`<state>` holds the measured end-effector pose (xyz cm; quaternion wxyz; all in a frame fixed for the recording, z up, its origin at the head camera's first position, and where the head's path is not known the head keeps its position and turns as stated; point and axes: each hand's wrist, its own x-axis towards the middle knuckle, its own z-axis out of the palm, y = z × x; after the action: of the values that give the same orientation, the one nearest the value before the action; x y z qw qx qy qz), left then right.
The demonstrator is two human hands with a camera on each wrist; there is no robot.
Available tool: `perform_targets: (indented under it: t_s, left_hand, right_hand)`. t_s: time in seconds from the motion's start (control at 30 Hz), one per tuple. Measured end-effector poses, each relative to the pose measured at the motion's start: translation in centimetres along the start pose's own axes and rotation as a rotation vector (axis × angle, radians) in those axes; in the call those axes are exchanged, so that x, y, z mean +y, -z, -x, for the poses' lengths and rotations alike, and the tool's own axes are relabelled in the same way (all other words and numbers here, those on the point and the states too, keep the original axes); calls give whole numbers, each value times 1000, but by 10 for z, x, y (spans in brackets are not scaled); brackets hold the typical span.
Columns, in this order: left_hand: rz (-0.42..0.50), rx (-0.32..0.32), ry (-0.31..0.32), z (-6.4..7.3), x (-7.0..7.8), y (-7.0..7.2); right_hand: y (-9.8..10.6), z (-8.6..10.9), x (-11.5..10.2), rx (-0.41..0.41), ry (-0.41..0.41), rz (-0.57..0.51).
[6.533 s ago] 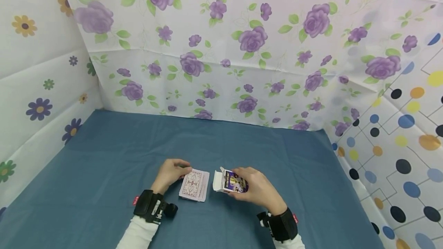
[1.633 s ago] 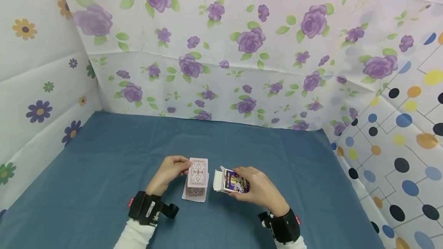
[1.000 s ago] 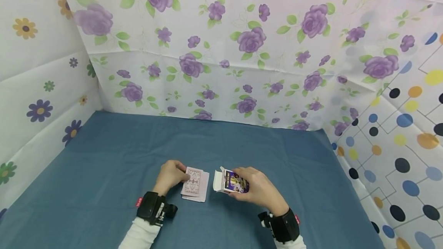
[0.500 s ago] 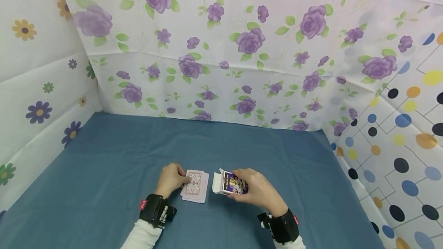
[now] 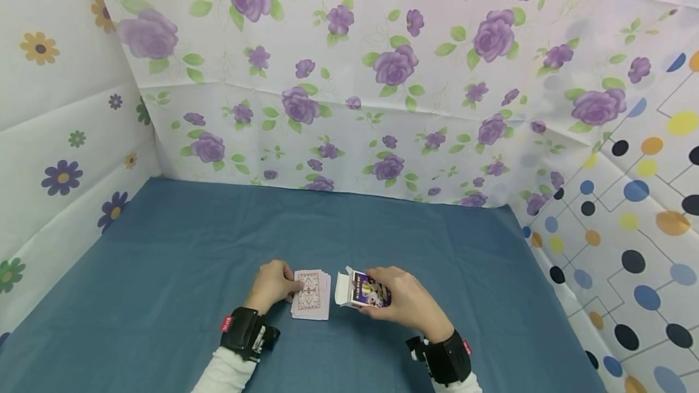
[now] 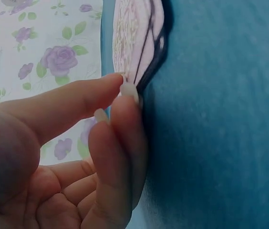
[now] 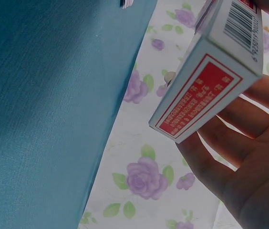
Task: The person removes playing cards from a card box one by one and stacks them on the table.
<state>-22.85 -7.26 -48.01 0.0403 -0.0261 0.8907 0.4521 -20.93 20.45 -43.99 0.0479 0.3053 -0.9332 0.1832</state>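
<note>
My left hand is pinching the left edge of a stack of playing cards, the gap between thumb and fingertips being narrow. The thumb is pressing on the patterned upper side, while two fingertips are meeting the edge just beside it. The stack is lying on the blue cloth, near the middle of the near half, with its backs facing up. Its cards are not sitting quite flush: some are sticking out along the right side, and the left wrist view is showing dark gaps between their edges.

My right hand is gripping the card box around its right end, just right of the cards and apart from them. The box is pointing its open end left, towards the stack, with a white flap standing out there. Its purple printed face is turning up; the right wrist view is showing a barcode and a red panel.

Beyond the cloth's far edge, a backdrop with purple roses is hanging.
</note>
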Motion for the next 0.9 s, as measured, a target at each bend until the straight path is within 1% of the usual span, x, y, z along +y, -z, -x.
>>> perform_targets:
  t_s: [0.17, 0.3, 0.4, 0.47, 0.53, 0.57, 0.67, 0.7, 0.73, 0.77, 0.8, 0.9]
  left_hand:
    - [-8, -12, -6, 0, 2, 0]
    - [-59, -3, -23, 1, 5, 1]
    - [-74, 15, -66, 2, 11, 2]
    - [-41, 13, -119, 2, 18, 2]
    - [45, -32, -193, 3, 25, 2]
    - [103, -70, -227, 4, 29, 2]
    - [260, -224, -307, 9, 42, 0]
    - [282, -270, -329, 11, 46, -2]
    - [290, -300, -343, 14, 50, -4]
    - [284, -315, -354, 17, 53, -6]
    - [261, -317, -368, 19, 56, -9]
    - [173, -280, -387, 25, 62, -16]
  right_hand:
    - [0, 0, 0, 0, -1, 4]
    - [0, 0, 0, -8, -11, 3]
    - [0, 1, -1, -13, -17, -4]
    - [0, 1, -1, -11, -14, -5]
    - [0, 0, -1, -8, -7, -5]
    - [-1, 0, -1, -6, 0, -6]
    - [0, 0, -1, -7, 15, -17]
    - [0, 0, -1, -9, 17, -23]
    - [0, 0, -1, -9, 19, -29]
    - [0, 0, -1, -11, 20, -36]
    - [0, 0, -1, -12, 20, -42]
    - [0, 0, -2, -13, 26, -47]
